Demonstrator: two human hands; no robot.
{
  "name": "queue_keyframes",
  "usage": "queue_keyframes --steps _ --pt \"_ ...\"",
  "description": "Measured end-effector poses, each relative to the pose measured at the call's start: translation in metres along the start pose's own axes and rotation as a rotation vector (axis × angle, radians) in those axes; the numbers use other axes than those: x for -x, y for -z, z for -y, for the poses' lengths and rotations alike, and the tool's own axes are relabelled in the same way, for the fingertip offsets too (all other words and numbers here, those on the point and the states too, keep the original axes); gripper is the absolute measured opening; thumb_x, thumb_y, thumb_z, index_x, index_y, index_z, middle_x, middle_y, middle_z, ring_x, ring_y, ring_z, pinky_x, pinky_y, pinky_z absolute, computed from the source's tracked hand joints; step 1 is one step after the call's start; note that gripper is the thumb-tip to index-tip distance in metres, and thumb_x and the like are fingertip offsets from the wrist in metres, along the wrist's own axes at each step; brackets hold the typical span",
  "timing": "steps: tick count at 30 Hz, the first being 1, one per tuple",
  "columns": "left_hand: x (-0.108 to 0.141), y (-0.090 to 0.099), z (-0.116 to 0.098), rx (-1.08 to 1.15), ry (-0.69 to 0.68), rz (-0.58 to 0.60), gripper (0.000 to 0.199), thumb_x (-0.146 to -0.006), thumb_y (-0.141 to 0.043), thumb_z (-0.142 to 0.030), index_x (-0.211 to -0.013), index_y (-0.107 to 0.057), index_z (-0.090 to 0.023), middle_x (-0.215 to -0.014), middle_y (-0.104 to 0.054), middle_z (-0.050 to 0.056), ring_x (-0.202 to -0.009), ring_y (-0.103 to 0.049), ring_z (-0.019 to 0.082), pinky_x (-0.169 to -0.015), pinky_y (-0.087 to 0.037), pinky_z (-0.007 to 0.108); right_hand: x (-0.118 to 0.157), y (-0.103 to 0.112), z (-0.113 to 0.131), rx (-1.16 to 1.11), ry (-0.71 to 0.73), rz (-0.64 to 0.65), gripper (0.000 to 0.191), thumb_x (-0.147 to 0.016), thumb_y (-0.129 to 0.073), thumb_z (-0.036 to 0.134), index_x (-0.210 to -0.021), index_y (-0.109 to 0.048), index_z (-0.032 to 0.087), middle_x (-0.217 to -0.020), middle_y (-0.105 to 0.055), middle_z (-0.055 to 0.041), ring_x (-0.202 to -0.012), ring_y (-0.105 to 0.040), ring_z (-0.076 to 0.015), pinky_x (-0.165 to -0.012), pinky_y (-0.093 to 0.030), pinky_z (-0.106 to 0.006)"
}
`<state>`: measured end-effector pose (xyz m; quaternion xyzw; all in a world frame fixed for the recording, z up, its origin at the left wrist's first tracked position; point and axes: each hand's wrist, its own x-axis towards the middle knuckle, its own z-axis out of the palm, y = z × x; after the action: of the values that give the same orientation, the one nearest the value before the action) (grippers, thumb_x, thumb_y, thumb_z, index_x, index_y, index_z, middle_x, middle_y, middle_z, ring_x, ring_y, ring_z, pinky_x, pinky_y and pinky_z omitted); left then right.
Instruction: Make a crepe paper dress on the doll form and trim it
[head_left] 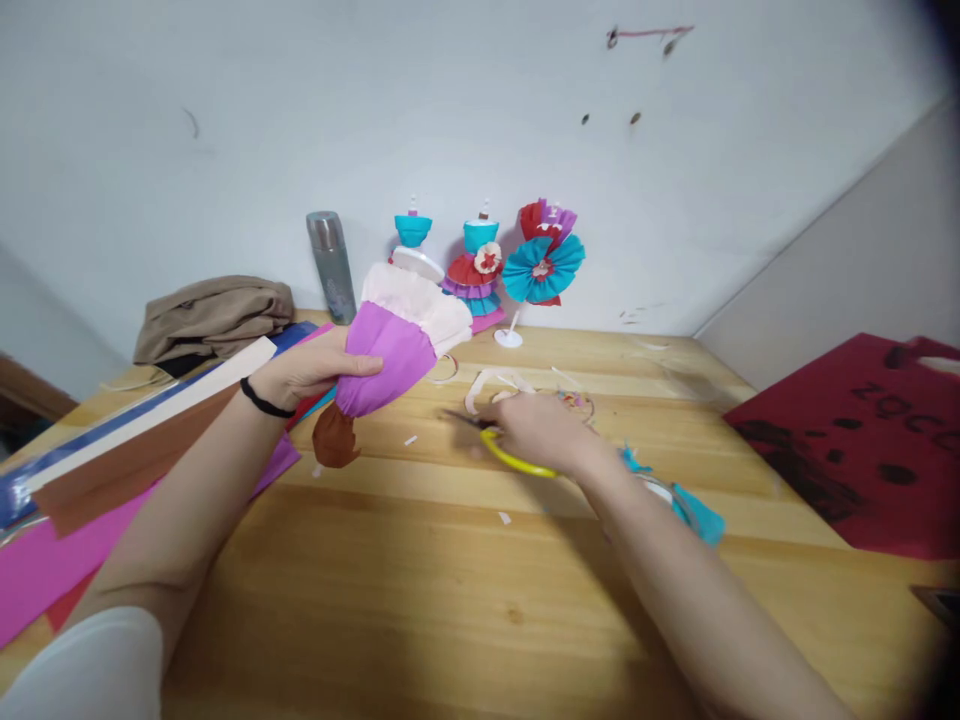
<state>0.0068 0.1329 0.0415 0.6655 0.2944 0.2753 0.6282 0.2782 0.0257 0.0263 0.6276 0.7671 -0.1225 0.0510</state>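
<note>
My left hand (330,362) grips a gathered crepe-paper piece (390,350), purple in the middle, with a pale pink ruffled edge and a brown tuft below. It is held above the table, tilted to the right. In my right hand (541,432) is a pair of scissors (519,462) with yellow handles. The blades point left toward the paper piece, apart from it, and look blurred. Small white paper scraps (505,518) lie on the wood beneath. A pale paper cutout (487,385) rests just beyond my right hand, partly hidden by it.
Paper figures in blue, red and purple (544,265) stand along the wall beside a grey thermos (331,265). Coloured paper sheets (142,455) and a folded brown cloth (214,310) lie left. Tape with blue paper (694,512) and a red bag (862,450) are on the right.
</note>
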Motion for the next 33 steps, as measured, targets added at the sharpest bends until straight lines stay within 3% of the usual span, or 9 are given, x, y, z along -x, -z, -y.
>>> queue_keyframes --steps 3,7,12,17,20,22,24,29,33 --pt "0.0 -0.002 -0.001 -0.03 -0.001 0.021 0.061 -0.074 -0.087 -0.033 -0.128 -0.068 -0.015 -0.104 -0.078 0.003 -0.109 -0.07 0.024 -0.086 -0.056 0.024 -0.002 -0.019 0.04 -0.029 0.199 0.05 0.028 -0.088 -0.066 0.039 -0.112 -0.074 0.025 -0.107 -0.078 -0.0093 -0.102 -0.074 -0.0284 -0.076 -0.048 -0.03" --pt "-0.001 -0.004 -0.002 -0.055 -0.068 0.032 0.078 -0.066 -0.092 -0.034 -0.138 -0.064 -0.021 -0.119 -0.076 0.007 -0.118 -0.068 0.026 -0.09 -0.056 0.025 0.007 -0.04 0.074 -0.032 0.309 0.091 0.031 -0.084 -0.064 0.03 -0.113 -0.07 0.018 -0.104 -0.078 -0.0105 -0.095 -0.075 -0.0269 -0.068 -0.046 -0.029" --pt "-0.001 -0.002 -0.001 -0.076 -0.024 0.035 0.064 -0.068 -0.091 -0.035 -0.127 -0.071 -0.021 -0.108 -0.078 0.006 -0.109 -0.071 0.024 -0.09 -0.057 0.027 0.024 -0.049 0.085 0.087 0.441 0.014 0.041 -0.088 -0.059 0.02 -0.128 -0.062 0.012 -0.096 -0.078 -0.0125 -0.082 -0.074 -0.0247 -0.061 -0.046 -0.031" --pt "0.002 -0.002 -0.002 -0.041 0.034 -0.01 0.057 -0.066 -0.091 -0.032 -0.118 -0.074 -0.016 -0.103 -0.078 0.007 -0.104 -0.071 0.024 -0.086 -0.057 0.027 0.016 -0.052 0.084 0.101 0.506 -0.011 0.024 -0.095 -0.052 0.008 -0.101 -0.074 0.016 -0.083 -0.076 -0.0112 -0.079 -0.075 -0.0241 -0.065 -0.05 -0.029" --pt "0.002 -0.002 -0.001 -0.02 0.038 -0.023 0.052 -0.066 -0.09 -0.032 -0.113 -0.076 -0.016 -0.101 -0.078 0.007 -0.101 -0.071 0.023 -0.084 -0.057 0.027 -0.003 -0.057 0.08 0.012 0.488 -0.091 0.032 -0.097 -0.048 0.006 -0.119 -0.07 0.012 -0.112 -0.074 -0.0163 -0.105 -0.072 -0.0262 -0.085 -0.054 -0.033" --pt "0.001 -0.002 0.0 -0.024 0.032 -0.025 0.05 -0.066 -0.09 -0.032 -0.111 -0.077 -0.016 -0.101 -0.077 0.006 -0.099 -0.071 0.023 -0.082 -0.057 0.026 -0.016 -0.058 0.073 -0.023 0.489 -0.105 0.043 -0.1 -0.042 0.006 -0.139 -0.059 0.012 -0.14 -0.063 -0.0182 -0.131 -0.06 -0.0234 -0.104 -0.048 -0.033" --pt "0.0 -0.002 0.001 -0.027 0.031 -0.024 0.049 -0.066 -0.09 -0.032 -0.11 -0.077 -0.017 -0.1 -0.077 0.006 -0.098 -0.071 0.023 -0.082 -0.057 0.027 -0.025 -0.055 0.062 -0.048 0.491 -0.067 0.046 -0.1 -0.042 0.005 -0.141 -0.059 0.017 -0.15 -0.057 -0.014 -0.14 -0.052 -0.0185 -0.111 -0.043 -0.028" --pt "-0.001 -0.003 0.0 -0.02 0.027 -0.018 0.054 -0.065 -0.091 -0.031 -0.114 -0.076 -0.016 -0.099 -0.077 0.007 -0.098 -0.072 0.024 -0.082 -0.057 0.027 -0.019 -0.024 0.022 -0.034 0.348 0.122 0.028 -0.083 -0.053 0.003 -0.091 -0.08 0.009 -0.099 -0.078 -0.0185 -0.099 -0.072 -0.0259 -0.084 -0.05 -0.031" --pt "0.0 -0.004 0.002 -0.014 0.022 -0.003 0.056 -0.067 -0.09 -0.031 -0.119 -0.074 -0.019 -0.098 -0.078 0.005 -0.096 -0.072 0.022 -0.08 -0.058 0.026 -0.007 -0.009 0.006 -0.077 0.291 0.3 0.034 -0.083 -0.056 0.004 -0.102 -0.081 0.016 -0.096 -0.079 -0.0092 -0.093 -0.073 -0.0208 -0.081 -0.051 -0.028"
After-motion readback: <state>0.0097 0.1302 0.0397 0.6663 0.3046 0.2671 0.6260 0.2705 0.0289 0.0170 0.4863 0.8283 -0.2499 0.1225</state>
